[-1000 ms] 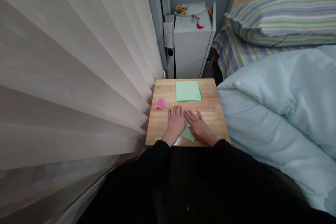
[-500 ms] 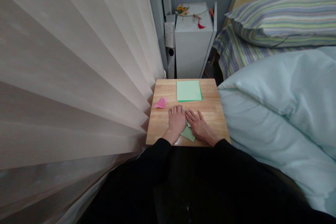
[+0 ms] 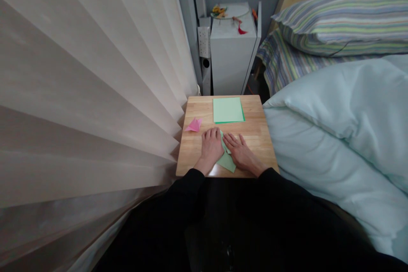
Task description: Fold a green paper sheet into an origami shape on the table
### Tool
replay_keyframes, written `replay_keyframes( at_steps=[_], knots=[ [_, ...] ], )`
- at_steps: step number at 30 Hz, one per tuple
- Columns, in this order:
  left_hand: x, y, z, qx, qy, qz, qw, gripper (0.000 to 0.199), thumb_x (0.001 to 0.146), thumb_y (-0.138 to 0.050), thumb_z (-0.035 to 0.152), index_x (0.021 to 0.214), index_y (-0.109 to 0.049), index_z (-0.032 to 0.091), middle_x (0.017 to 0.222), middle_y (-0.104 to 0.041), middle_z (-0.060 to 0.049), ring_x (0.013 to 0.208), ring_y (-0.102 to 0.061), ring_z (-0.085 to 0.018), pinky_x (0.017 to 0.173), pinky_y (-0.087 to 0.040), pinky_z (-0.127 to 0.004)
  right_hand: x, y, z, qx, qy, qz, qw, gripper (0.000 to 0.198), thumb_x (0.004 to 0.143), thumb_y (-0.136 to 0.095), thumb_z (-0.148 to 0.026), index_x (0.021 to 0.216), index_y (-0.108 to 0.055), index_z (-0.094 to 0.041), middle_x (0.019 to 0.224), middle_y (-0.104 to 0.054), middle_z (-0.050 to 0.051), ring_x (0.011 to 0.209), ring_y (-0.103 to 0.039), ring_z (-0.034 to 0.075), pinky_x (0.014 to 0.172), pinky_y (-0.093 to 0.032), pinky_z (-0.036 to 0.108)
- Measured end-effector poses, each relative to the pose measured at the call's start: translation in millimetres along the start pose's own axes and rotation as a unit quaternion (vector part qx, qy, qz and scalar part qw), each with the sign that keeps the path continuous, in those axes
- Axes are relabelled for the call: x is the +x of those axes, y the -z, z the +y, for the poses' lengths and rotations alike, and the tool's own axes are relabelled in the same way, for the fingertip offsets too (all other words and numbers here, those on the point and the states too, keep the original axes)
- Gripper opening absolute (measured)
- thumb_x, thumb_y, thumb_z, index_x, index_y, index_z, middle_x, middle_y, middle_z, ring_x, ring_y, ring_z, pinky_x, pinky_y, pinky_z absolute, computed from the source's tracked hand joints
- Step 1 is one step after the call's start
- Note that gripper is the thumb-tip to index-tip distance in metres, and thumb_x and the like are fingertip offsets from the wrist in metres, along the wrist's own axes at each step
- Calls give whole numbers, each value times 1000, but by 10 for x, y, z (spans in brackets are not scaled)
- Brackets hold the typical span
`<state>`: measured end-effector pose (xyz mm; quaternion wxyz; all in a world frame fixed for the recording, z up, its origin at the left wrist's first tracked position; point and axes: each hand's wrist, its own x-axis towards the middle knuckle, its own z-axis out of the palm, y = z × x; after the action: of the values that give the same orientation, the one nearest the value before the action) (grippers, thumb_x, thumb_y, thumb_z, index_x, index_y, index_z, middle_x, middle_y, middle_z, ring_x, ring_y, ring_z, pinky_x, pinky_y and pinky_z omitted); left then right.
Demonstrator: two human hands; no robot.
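Observation:
A folded sheet of light green origami paper (image 3: 227, 162) lies near the front of the small wooden table, its upper part a narrow strip between my hands. My left hand (image 3: 211, 146) rests palm down along the paper's left edge, fingers together and slightly bent, thumb hidden. My right hand (image 3: 240, 153) presses flat on the paper's right side, fingers stretched out and thumb apart. Both hands cover parts of the folds. Behind them sits a stack of square green paper (image 3: 228, 110). A pink folded paper figure (image 3: 194, 125) stands left of my left hand.
The wooden table (image 3: 255, 123) stands between a pleated curtain (image 3: 127, 93) on the left and a bed with a pale blue quilt (image 3: 312, 136) on the right. Beyond it is a white cabinet (image 3: 232, 59) with small ornaments on top.
My left hand has shifted slightly left, so more of the green paper's upper strip shows between the hands. The right hand stays pressed on the paper.

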<state>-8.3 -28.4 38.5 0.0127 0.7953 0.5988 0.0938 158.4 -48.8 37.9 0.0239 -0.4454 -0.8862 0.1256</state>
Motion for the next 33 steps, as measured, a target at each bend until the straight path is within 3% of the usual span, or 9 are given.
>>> replay_keyframes(
  at_steps=[10, 18, 22, 26, 33],
  knots=[
    [-55, -157, -132, -115, -15, 64, 991, 59, 79, -52, 7, 138, -53, 10, 135, -56, -18, 133, -47, -31, 116, -36, -49, 0, -19, 31, 24, 4, 12, 1000, 61, 98, -34, -13, 158, -33, -8, 167, -28, 16, 156, -23, 30, 124, -18, 61],
    [-65, -128, -150, -107, -34, 57, 992, 53, 84, -52, 10, 138, -53, 7, 136, -55, -19, 133, -46, -31, 117, -36, -47, -5, -40, 127, 45, 22, 11, 999, 64, 95, -35, -9, 159, -31, -10, 166, -29, 16, 156, -24, 29, 124, -19, 61],
    [-84, -88, -154, -100, -42, 44, 993, 52, 90, -49, 12, 142, -49, 7, 141, -53, -19, 135, -44, -30, 118, -36, -47, -15, -51, 156, 41, 34, 19, 998, 62, 103, -39, -30, 161, -28, -10, 166, -30, 18, 156, -24, 30, 124, -19, 60],
    [-93, -72, -151, -98, -37, 43, 994, 49, 97, -48, 24, 143, -49, 8, 141, -53, -19, 135, -45, -31, 117, -36, -47, -28, -56, 140, 33, 39, 28, 998, 73, 104, -38, -54, 161, -28, -9, 166, -29, 19, 156, -22, 32, 125, -16, 59],
    [-85, -104, -151, -93, -40, 49, 994, 55, 95, -54, 33, 143, -47, 8, 143, -53, -19, 136, -45, -33, 117, -35, -49, -2, -20, 142, 65, 19, 23, 997, 56, 108, -28, -35, 158, -36, -12, 165, -32, 16, 155, -27, 28, 125, -19, 58]
  ],
)
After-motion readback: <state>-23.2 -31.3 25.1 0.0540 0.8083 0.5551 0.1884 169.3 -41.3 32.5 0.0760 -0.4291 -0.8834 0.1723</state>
